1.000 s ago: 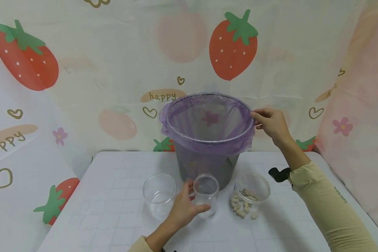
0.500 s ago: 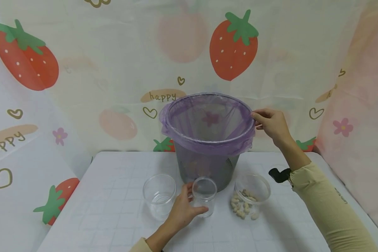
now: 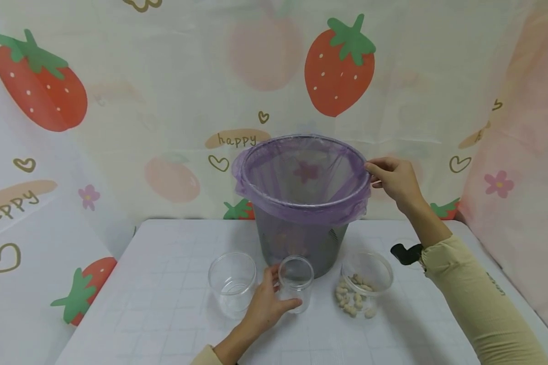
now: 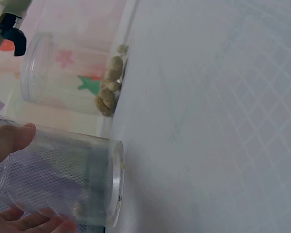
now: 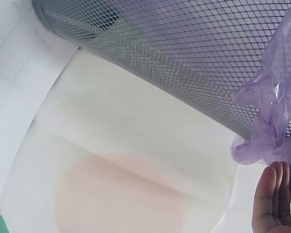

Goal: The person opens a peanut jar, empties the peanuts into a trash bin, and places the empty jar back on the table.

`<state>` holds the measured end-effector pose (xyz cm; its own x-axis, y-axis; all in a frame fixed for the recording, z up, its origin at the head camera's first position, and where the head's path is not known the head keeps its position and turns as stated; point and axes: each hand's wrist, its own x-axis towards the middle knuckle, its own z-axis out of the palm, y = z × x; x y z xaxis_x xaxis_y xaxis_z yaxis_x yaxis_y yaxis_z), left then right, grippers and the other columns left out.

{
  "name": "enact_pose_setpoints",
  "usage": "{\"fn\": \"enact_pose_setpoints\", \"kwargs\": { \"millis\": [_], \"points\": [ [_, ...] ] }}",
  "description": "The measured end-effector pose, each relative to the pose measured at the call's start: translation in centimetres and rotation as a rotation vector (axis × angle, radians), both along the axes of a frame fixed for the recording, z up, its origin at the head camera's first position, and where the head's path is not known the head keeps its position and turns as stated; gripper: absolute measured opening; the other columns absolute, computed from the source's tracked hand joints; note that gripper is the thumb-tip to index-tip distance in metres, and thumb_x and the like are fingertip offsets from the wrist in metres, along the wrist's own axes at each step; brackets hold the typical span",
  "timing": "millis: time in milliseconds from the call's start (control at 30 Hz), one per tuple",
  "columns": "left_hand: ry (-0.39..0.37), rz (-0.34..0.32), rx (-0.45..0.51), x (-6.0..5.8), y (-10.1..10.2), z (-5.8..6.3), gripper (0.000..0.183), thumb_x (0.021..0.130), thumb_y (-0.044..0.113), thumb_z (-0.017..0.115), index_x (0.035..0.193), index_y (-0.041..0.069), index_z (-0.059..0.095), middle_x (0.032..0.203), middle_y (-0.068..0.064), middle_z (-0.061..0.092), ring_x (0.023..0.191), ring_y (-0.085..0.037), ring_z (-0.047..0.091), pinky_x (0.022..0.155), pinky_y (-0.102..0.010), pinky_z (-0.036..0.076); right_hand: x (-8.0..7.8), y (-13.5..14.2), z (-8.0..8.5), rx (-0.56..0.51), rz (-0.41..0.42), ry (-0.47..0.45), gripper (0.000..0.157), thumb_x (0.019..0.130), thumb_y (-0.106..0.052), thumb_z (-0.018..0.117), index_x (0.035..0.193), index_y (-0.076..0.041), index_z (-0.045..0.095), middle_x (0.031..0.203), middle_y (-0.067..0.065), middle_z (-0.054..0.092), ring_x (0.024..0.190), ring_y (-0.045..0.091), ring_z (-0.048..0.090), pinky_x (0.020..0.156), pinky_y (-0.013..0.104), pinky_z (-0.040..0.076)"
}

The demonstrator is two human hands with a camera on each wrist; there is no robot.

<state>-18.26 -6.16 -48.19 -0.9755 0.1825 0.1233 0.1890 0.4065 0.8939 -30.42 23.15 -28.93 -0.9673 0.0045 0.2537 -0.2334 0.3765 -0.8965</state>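
Clear, narrow cylindrical plastic jar (image 3: 298, 280) stands upright on the white-covered counter (image 3: 164, 289), in front of a grey mesh bin (image 3: 280, 243), between a wider clear round tub (image 3: 232, 276) and a clear tub of peanuts (image 3: 378, 284). The left hand (image 3: 266, 304) grips the jar, thumb and fingers on opposite sides; the right hand (image 3: 392, 180) pinches the thin purple plastic bag (image 3: 301, 210) at the bin's rim. The step in hand seems to be steadying both; lifting the jar would call for a firm grip clear of the bin.
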Motion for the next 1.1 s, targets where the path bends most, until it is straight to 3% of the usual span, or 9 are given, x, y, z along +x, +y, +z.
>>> {"fn": "enact_pose_setpoints", "kwargs": {
  "millis": [333,1100],
  "points": [
    [0.016,-0.007,-0.017,0.20,0.01,-0.08,0.083,0.076,0.021,0.084,0.137,-0.004,0.034,0.140,-0.025,0.049,0.127,-0.039,0.053,0.102,-0.044,0.048,-0.03,0.01,-0.04,-0.004,0.001,-0.008,0.045,0.096,-0.028,0.061,0.122,0.009,0.060,0.075,-0.024,0.062,0.069,-0.004,0.061,0.066,0.015,0.055],
    [0.024,0.064,-0.057,0.80,0.75,0.25,0.085,0.072,0.020,0.084,0.139,-0.002,0.034,0.137,-0.023,0.052,0.120,-0.037,0.056,0.096,-0.049,0.049,-0.13,-0.17,-0.70,-0.074,0.002,-0.025,0.047,0.098,-0.027,0.058,0.124,0.012,0.057,0.077,-0.023,0.062,0.069,-0.003,0.061,0.068,0.016,0.057]
  ]
}}
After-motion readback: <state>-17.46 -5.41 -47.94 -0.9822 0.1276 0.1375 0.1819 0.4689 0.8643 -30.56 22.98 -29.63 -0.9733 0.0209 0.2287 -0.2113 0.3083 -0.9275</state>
